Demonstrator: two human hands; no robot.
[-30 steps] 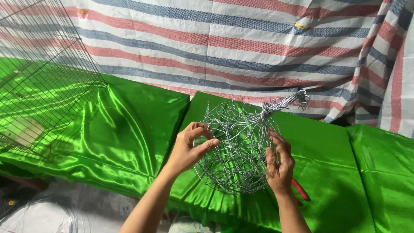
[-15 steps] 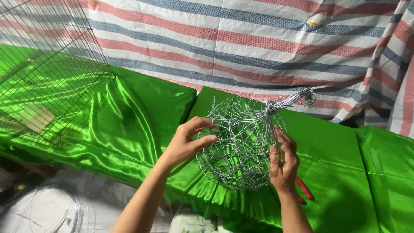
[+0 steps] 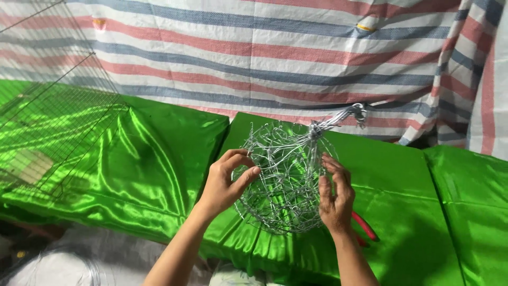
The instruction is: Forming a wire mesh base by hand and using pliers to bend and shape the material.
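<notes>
— holding anything, those hands?

— both are on the wire mesh basket (image 3: pixel 288 177), a rounded ball of silvery netting. the left hand (image 3: pixel 225 182) sits on its left flank, fingers curled and thumb pressed against the strands, so it pinches the mesh there. the right hand (image 3: pixel 336 196) is on the opposite flank, palm turned inward, fingers mostly straight and spread along the wires; it steadies more than it clamps, and i cannot tell if any fingertip hooks through.

— so where does the basket lie from the grip?

— straight between the two palms, with its bulk bulging below and a little ahead of the fingers. its long axis runs from the rounded bottom, near the wrists, up and away to the right, where the wires gather into a twisted neck (image 3: pixel 344 115) that sticks out past the right hand's fingertips. the right hand is the nearer one to that neck; the left is well apart from it.

— anything inside?

— nothing that shows; the green satin cloth (image 3: pixel 159 169) shines through the gaps. the basket hangs just above that cloth.

— and around it?

— red-handled pliers (image 3: pixel 366 229) lie on the cloth just behind and below the right wrist, partly hidden. far off to the left of the left hand stands a dark wire cage (image 3: pixel 53 106), apparently empty. a striped tarpaulin (image 3: pixel 275 53) hangs behind everything.
</notes>
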